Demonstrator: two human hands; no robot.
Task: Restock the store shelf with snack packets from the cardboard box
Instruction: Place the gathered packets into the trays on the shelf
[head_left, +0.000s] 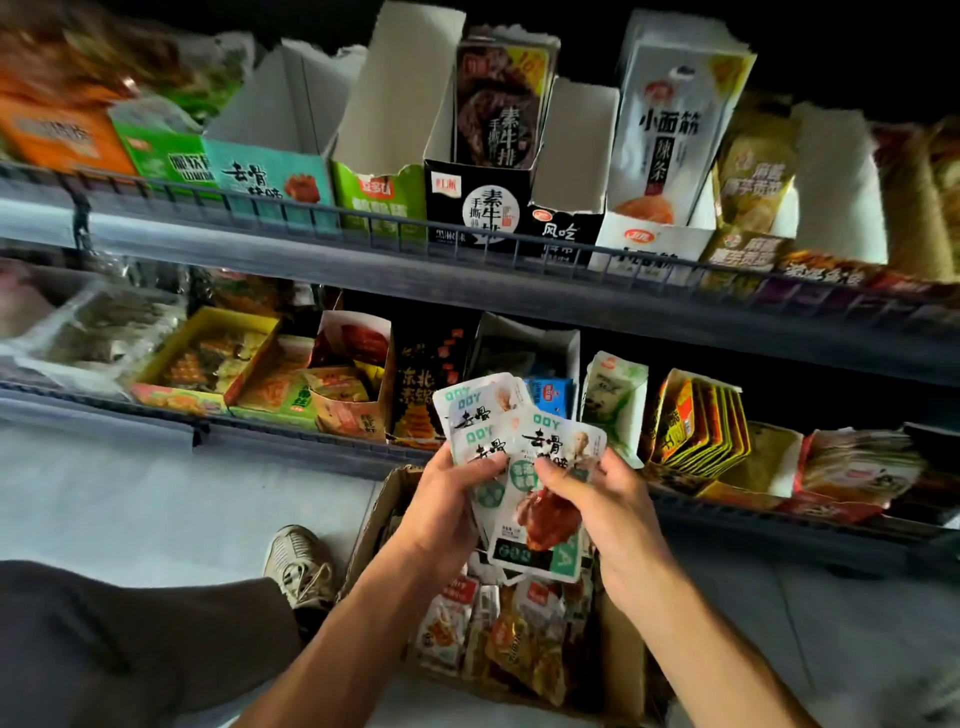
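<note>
Both hands hold a fanned stack of white-and-green snack packets above the open cardboard box. My left hand grips the stack's left edge. My right hand pinches the front packet, which shows a red chicken-foot picture. More loose packets lie inside the box below. A matching teal display carton stands on the upper shelf at left, its back part looking empty.
Two wire-fronted shelves carry rows of open display cartons. The lower shelf holds several packed snack trays directly behind the hands. My knee and shoe rest on the pale floor left of the box.
</note>
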